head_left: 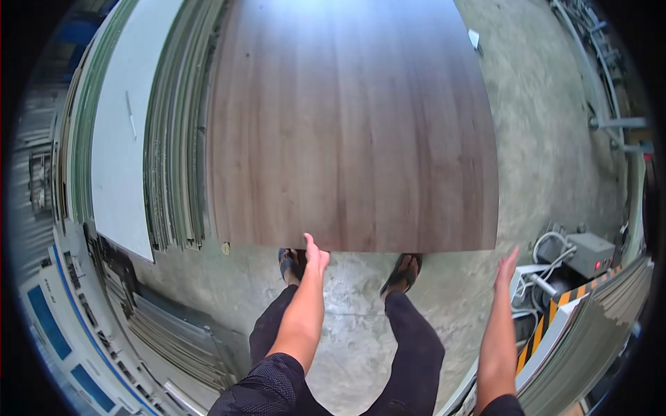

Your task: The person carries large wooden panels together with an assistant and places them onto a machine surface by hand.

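A large dark brown wood-grain board [347, 132] lies flat in front of me, its near edge just beyond my feet. My left hand [318, 256] is at that near edge, left of its middle. Its thumb stands up apart from the other fingers and overlaps the board in view; whether it touches the board I cannot tell. The other fingers are partly hidden. My right hand [508, 267] is held out just past the board's near right corner, fingers stretched and slightly blurred. It holds nothing.
Stacked panels [177, 139] and a white panel [125, 139] stand along the left. At right are a grey box [590, 254] with hoses, a black-and-yellow striped edge [548, 322] and more stacked sheets [590, 347]. Concrete floor [347, 347] lies under my feet.
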Action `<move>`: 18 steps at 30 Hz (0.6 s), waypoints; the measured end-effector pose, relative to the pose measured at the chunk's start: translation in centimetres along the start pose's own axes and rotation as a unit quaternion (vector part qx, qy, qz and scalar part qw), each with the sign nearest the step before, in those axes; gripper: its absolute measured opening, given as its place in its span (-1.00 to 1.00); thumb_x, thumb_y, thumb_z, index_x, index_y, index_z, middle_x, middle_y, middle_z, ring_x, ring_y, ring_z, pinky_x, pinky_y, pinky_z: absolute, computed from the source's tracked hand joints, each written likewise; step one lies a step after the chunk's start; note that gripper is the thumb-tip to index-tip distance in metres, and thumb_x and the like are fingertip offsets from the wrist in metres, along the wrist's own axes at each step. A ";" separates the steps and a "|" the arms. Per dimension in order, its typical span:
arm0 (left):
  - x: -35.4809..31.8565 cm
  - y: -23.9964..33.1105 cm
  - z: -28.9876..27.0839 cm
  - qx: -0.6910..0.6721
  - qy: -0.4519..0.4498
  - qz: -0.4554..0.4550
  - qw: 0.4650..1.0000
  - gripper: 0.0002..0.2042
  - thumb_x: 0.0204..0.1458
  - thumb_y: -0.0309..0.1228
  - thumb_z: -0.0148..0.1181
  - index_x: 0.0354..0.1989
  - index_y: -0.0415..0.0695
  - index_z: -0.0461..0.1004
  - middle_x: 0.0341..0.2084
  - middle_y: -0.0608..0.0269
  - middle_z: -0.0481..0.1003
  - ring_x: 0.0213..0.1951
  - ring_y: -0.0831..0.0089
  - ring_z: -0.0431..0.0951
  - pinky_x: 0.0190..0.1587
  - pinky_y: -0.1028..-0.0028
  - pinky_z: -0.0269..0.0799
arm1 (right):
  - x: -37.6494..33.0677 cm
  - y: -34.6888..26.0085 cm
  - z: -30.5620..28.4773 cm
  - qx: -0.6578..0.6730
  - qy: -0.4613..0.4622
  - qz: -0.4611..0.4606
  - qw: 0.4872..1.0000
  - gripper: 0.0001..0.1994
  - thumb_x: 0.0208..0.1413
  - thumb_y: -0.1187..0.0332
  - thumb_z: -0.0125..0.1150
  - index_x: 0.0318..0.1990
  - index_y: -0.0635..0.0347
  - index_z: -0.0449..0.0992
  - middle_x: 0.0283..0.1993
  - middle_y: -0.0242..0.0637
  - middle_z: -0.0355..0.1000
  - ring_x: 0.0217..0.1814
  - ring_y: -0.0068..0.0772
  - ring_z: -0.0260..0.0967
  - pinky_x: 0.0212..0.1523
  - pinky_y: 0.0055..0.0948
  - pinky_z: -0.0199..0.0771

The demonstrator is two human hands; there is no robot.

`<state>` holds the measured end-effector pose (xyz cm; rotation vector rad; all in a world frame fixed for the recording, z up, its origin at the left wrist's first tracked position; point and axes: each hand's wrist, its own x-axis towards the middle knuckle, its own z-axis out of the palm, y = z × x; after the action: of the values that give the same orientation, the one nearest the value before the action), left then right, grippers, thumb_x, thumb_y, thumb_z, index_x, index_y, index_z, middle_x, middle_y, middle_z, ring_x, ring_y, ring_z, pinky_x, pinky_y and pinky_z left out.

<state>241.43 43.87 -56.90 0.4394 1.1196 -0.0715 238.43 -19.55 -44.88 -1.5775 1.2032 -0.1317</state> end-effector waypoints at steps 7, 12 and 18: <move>-5.0 -2.6 3.0 -0.031 -0.024 -0.002 0.999 -0.26 0.24 0.16 -0.14 0.38 -0.21 0.12 0.36 0.16 0.20 0.34 0.19 0.23 0.40 0.14 0.12 | -23.8 3.9 12.7 0.140 -0.117 0.305 0.935 0.33 -0.14 -0.46 0.25 0.44 0.43 -0.33 0.46 0.26 -0.10 0.48 0.11 -0.04 0.42 0.01 0.03; -11.1 -7.1 6.3 -0.055 0.004 -0.050 0.997 -0.27 0.26 0.16 -0.14 0.37 -0.22 0.13 0.35 0.14 0.21 0.34 0.18 0.23 0.39 0.15 0.13 | -28.6 -0.3 22.4 0.300 -0.222 0.329 0.867 0.38 -0.17 -0.59 0.06 0.45 0.42 -0.41 0.56 0.09 -0.34 0.62 0.02 -0.40 0.54 0.05 -0.37; -15.2 -4.4 6.6 -0.035 -0.023 -0.032 0.999 -0.27 0.27 0.17 -0.19 0.40 -0.20 0.09 0.36 0.11 0.19 0.35 0.17 0.22 0.39 0.14 0.12 | -31.6 -3.9 24.5 0.387 -0.102 0.381 0.834 0.16 -0.05 -0.63 -0.25 0.49 0.13 -0.15 0.57 -0.13 -0.22 0.58 -0.02 -0.24 0.52 0.08 -0.24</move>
<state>239.13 34.93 -42.41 0.3373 1.0870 -0.0976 241.07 19.60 -36.45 -0.3370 1.2920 0.0712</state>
